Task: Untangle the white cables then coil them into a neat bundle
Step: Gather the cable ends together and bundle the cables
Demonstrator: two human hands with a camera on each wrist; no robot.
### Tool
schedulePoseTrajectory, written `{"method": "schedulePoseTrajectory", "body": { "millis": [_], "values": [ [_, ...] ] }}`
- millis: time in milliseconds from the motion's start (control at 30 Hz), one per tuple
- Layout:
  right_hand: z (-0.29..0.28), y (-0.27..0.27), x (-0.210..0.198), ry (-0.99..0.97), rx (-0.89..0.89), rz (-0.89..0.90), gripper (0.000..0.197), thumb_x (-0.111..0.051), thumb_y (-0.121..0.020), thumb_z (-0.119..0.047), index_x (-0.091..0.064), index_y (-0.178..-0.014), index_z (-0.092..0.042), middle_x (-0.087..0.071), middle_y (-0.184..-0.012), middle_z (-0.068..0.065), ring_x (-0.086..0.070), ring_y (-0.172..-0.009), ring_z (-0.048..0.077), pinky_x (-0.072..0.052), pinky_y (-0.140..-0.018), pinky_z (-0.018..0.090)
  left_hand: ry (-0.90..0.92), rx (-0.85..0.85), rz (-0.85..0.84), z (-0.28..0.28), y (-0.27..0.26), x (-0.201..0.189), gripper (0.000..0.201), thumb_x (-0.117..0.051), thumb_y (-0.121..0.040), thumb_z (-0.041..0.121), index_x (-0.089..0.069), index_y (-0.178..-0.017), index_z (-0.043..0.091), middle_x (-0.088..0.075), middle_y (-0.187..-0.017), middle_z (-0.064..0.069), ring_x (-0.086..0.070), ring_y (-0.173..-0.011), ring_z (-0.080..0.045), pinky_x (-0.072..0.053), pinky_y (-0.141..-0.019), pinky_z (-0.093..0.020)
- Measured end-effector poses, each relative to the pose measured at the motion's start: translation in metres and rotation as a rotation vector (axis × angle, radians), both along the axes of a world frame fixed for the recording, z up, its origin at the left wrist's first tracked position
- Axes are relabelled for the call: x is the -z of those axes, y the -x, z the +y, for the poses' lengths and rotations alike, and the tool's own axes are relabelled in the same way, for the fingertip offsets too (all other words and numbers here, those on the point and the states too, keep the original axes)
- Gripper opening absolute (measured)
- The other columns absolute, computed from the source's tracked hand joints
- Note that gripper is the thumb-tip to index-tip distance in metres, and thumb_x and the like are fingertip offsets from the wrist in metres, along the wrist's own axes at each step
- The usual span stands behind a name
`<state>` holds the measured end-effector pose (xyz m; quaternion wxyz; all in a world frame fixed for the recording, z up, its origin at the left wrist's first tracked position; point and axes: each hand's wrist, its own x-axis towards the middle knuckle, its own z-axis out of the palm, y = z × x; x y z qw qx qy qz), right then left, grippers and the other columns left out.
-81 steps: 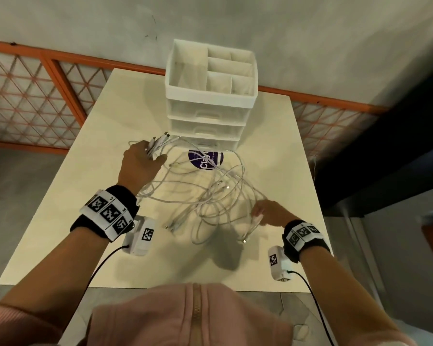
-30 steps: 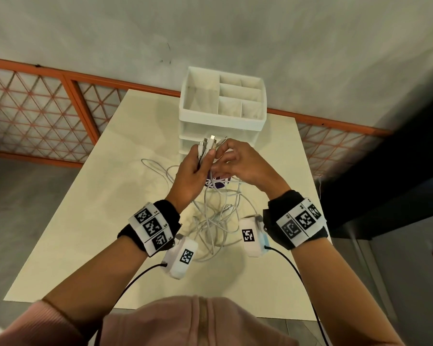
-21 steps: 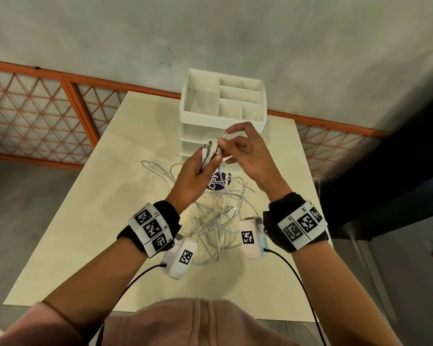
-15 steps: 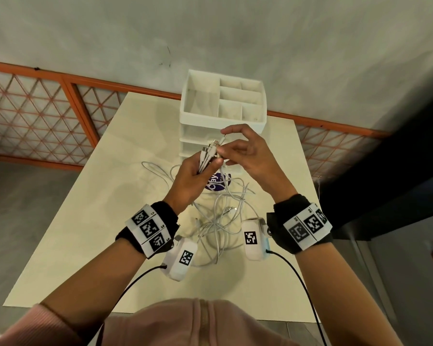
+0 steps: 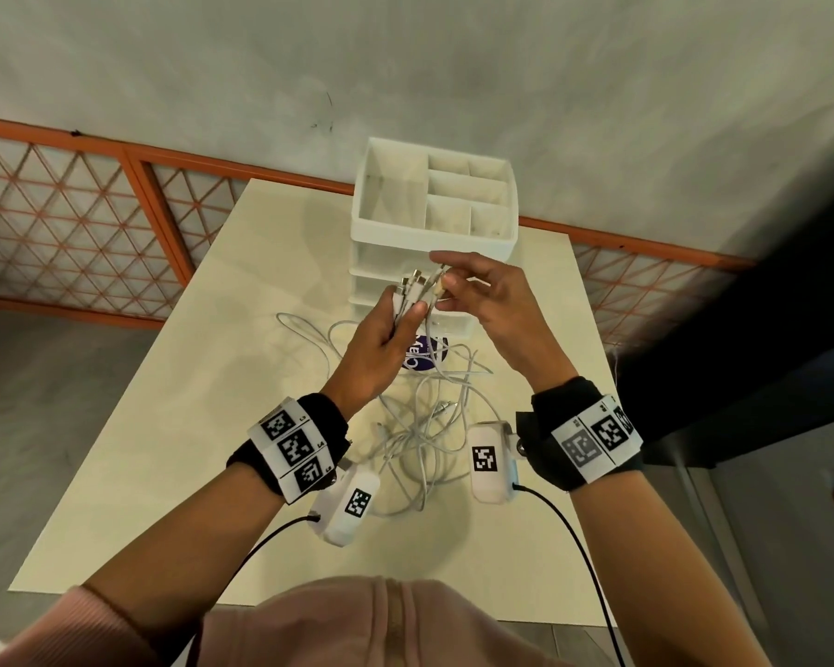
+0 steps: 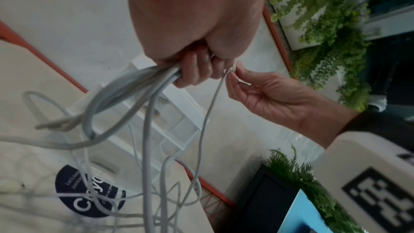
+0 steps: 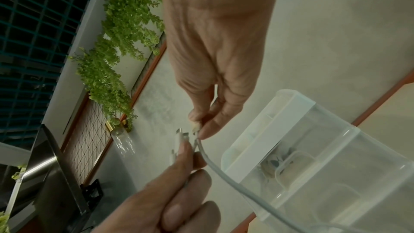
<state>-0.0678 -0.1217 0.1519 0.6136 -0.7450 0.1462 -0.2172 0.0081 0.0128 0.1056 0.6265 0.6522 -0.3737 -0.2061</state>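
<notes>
Several white cables (image 5: 420, 426) hang in a tangle from my raised hands down to the table (image 5: 174, 426). My left hand (image 5: 386, 339) grips a bunch of cable ends (image 5: 408, 293), plugs pointing up, in front of the drawer unit. In the left wrist view the strands (image 6: 125, 84) run out from under my curled fingers. My right hand (image 5: 473, 291) pinches one cable plug (image 5: 438, 287) between thumb and forefinger, right beside the bunch. That plug (image 7: 195, 128) and its cable (image 7: 224, 169) show in the right wrist view, next to the left hand's plugs (image 7: 180, 137).
A white drawer unit (image 5: 434, 219) with an open divided top stands at the table's far edge. A dark round sticker (image 5: 420, 356) lies under the cables. An orange lattice railing (image 5: 68, 223) runs behind the table; a dark ledge (image 5: 742, 329) lies to the right.
Both hands rose from the table with cable ends. The right hand brought a plug up to the left hand's bunch and now pinches it slightly apart from the bunch.
</notes>
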Motion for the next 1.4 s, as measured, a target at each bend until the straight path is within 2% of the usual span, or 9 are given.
{"method": "schedulePoseTrajectory", "body": {
  "millis": [67,133,367,533,667,867,1067,1167,1400],
  "values": [
    [0.0,-0.001,0.0,0.028,0.007,0.0,0.02,-0.055,-0.092,-0.003,-0.065,-0.109,0.0,-0.063,-0.094,0.009,-0.065,-0.077,0.009,-0.055,-0.075,0.02,-0.022,0.039,-0.015,0.0,0.0,0.001,0.017,-0.041,-0.101,0.026,-0.049,-0.111,0.015,-0.058,-0.076,0.024,-0.052,-0.069,0.003,-0.044,-0.07,-0.02],
    [0.0,-0.004,0.003,0.009,0.038,-0.01,0.019,-0.056,-0.092,-0.003,-0.065,-0.108,0.0,-0.064,-0.092,0.007,-0.066,-0.076,0.009,-0.055,-0.075,0.02,-0.017,0.067,-0.01,0.0,0.001,-0.002,0.012,-0.04,-0.102,0.021,-0.048,-0.108,0.016,-0.054,-0.068,0.026,-0.048,-0.064,0.005,-0.04,-0.067,-0.015],
    [-0.004,-0.007,0.009,-0.191,-0.039,0.01,0.024,-0.047,-0.095,0.001,-0.059,-0.116,0.002,-0.065,-0.091,0.007,-0.063,-0.086,0.018,-0.053,-0.081,0.022,0.031,0.101,0.006,0.001,-0.005,0.005,0.018,-0.043,-0.1,0.018,-0.049,-0.11,0.005,-0.04,-0.066,0.014,-0.034,-0.059,-0.008,-0.034,-0.058,-0.022],
    [-0.006,-0.003,0.004,-0.236,-0.08,0.017,0.017,-0.049,-0.093,0.001,-0.065,-0.099,-0.005,-0.064,-0.086,0.003,-0.062,-0.077,0.007,-0.052,-0.076,0.018,-0.017,0.101,0.003,-0.001,-0.005,0.005,0.013,-0.038,-0.102,0.024,-0.045,-0.091,0.029,-0.047,-0.071,0.008,-0.042,-0.055,0.001,-0.036,-0.059,-0.015],
    [-0.005,-0.002,0.0,-0.115,-0.108,0.058,0.016,-0.053,-0.091,0.001,-0.065,-0.098,-0.006,-0.065,-0.09,0.005,-0.063,-0.081,0.008,-0.052,-0.076,0.017,-0.044,0.095,-0.005,-0.001,-0.002,0.003,0.015,-0.035,-0.102,0.026,-0.043,-0.091,0.031,-0.056,-0.078,0.002,-0.048,-0.058,0.003,-0.037,-0.057,-0.009],
    [-0.002,-0.002,0.0,-0.018,-0.066,0.085,0.016,-0.057,-0.089,0.003,-0.064,-0.103,0.0,-0.066,-0.083,0.002,-0.064,-0.074,0.003,-0.054,-0.074,0.017,-0.02,0.107,0.007,-0.006,-0.006,0.004,0.012,-0.037,-0.102,0.022,-0.046,-0.099,0.028,-0.061,-0.076,0.004,-0.06,-0.071,-0.01,-0.051,-0.075,-0.034],
    [0.005,-0.006,0.004,-0.031,0.026,0.007,0.017,-0.057,-0.09,0.0,-0.065,-0.105,0.0,-0.067,-0.085,-0.001,-0.063,-0.07,0.007,-0.053,-0.077,0.02,-0.007,0.14,0.039,-0.01,-0.004,0.001,0.023,-0.037,-0.102,0.023,-0.046,-0.117,0.009,-0.069,-0.09,-0.004,-0.068,-0.084,-0.014,-0.055,-0.076,-0.026],
    [0.008,-0.005,0.005,-0.005,0.043,-0.002,0.017,-0.057,-0.091,-0.004,-0.065,-0.106,-0.003,-0.068,-0.085,-0.005,-0.066,-0.072,0.006,-0.054,-0.08,0.025,0.011,0.132,0.053,-0.011,-0.001,-0.001,0.022,-0.036,-0.102,0.018,-0.046,-0.117,0.005,-0.065,-0.075,-0.003,-0.066,-0.072,-0.008,-0.055,-0.074,-0.025],
    [0.006,-0.001,0.003,0.056,0.016,0.017,0.024,-0.065,-0.087,-0.014,-0.068,-0.11,-0.006,-0.066,-0.112,0.008,-0.07,-0.093,0.023,-0.056,-0.09,0.039,-0.051,0.1,-0.038,-0.012,-0.002,0.006,0.017,-0.036,-0.102,0.025,-0.04,-0.106,0.009,-0.044,-0.062,0.006,-0.045,-0.056,-0.008,-0.051,-0.068,-0.047]
  ]
}}
